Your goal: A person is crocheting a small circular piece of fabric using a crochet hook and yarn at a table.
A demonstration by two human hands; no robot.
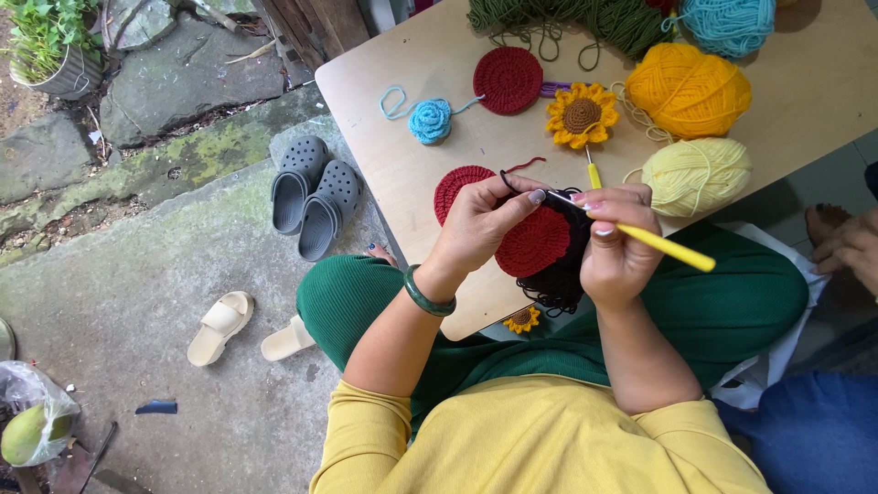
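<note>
A low wooden table [412,73] carries the yarn work. On it lie a blue rose [430,121], a dark red disc [508,80], a sunflower [581,115], a second red disc [457,187] and a spare hook [593,171]. There are also an orange ball [688,89], a pale yellow ball [697,176], a turquoise ball [727,25] and green yarn [567,20].

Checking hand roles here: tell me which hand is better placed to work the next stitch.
Probably the right hand: it holds the yellow crochet hook, its tip at the red crochet piece. The left hand grips that piece.
</note>
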